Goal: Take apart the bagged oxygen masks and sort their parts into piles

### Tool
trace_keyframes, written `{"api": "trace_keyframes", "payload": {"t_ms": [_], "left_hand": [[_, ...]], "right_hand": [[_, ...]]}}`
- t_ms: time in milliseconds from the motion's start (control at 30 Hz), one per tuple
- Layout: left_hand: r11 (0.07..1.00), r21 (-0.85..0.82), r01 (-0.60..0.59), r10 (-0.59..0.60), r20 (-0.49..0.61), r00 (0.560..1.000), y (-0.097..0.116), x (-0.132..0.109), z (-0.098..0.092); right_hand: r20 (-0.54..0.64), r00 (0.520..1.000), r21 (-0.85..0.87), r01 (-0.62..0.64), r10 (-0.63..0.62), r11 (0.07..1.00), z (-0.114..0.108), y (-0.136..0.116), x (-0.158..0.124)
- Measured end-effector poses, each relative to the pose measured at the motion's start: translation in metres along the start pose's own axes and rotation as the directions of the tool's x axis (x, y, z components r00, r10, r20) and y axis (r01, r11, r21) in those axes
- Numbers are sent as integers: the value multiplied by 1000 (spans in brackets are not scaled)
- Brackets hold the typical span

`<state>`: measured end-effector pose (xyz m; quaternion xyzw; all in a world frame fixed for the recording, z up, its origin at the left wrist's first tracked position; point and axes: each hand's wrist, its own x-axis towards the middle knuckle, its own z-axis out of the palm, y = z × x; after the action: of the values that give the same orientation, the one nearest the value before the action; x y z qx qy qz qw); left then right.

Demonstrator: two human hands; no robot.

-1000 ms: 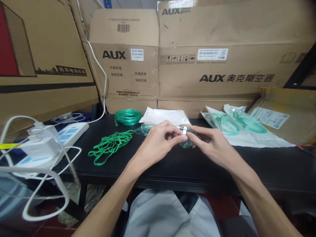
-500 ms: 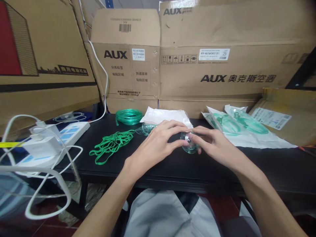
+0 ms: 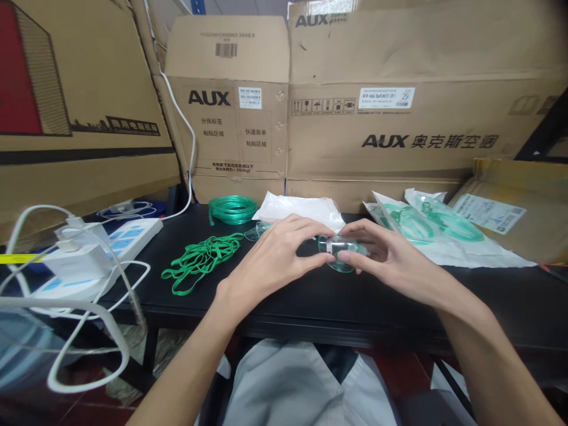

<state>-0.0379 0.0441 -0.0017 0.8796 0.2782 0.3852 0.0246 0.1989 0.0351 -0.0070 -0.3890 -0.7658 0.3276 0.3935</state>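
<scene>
Between my hands, above the black table, is a small clear, green-tinted plastic piece (image 3: 341,245), rounded like a cup, with a pale band on its left end. My left hand (image 3: 288,245) pinches that end with thumb and fingertips. My right hand (image 3: 379,248) grips the other end, its thumb on the near side and its fingers behind, partly hidden. Another clear green plastic piece (image 3: 254,232) lies on the table, mostly covered by my left hand. Left of it are a tangle of green elastic strap (image 3: 202,263) and a coil of green tubing (image 3: 232,210).
A white pouch (image 3: 297,208) lies behind my hands. Bagged green masks (image 3: 450,222) lie on the right, beside a taped carton (image 3: 501,207). A white power strip (image 3: 128,239) with cables stands on the left. Large cardboard boxes (image 3: 399,118) wall off the back.
The clear plastic piece has turned in my fingers, with its pale band now further left. My right hand has shifted slightly and shows more of the piece.
</scene>
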Motion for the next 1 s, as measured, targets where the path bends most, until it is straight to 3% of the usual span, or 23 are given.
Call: {"api": "trace_keyframes", "payload": {"t_ms": [333, 467, 600, 733, 867, 1000], "left_hand": [[1000, -15, -8, 9, 20, 1000, -1, -1, -2], [1000, -18, 4, -4, 25, 1000, -1, -2, -2], [998, -58, 18, -17, 17, 1000, 0, -1, -7], [992, -94, 81, -80, 9, 997, -2, -1, -22], [985, -35, 167, -162, 110, 981, -13, -17, -37], [967, 93, 238, -253, 222, 942, -26, -49, -36]], "right_hand": [[82, 997, -51, 19, -15, 998, -4, 0, -1], [76, 996, -85, -31, 38, 996, -4, -1, -2], [18, 999, -256, -35, 41, 966, -2, 2, 0], [-37, 998, -483, -58, 46, 874, -4, 8, 2], [-40, 996, -526, -93, 84, 846, -9, 12, 1], [-38, 994, -532, -108, 104, 840, -13, 13, -1]]}}
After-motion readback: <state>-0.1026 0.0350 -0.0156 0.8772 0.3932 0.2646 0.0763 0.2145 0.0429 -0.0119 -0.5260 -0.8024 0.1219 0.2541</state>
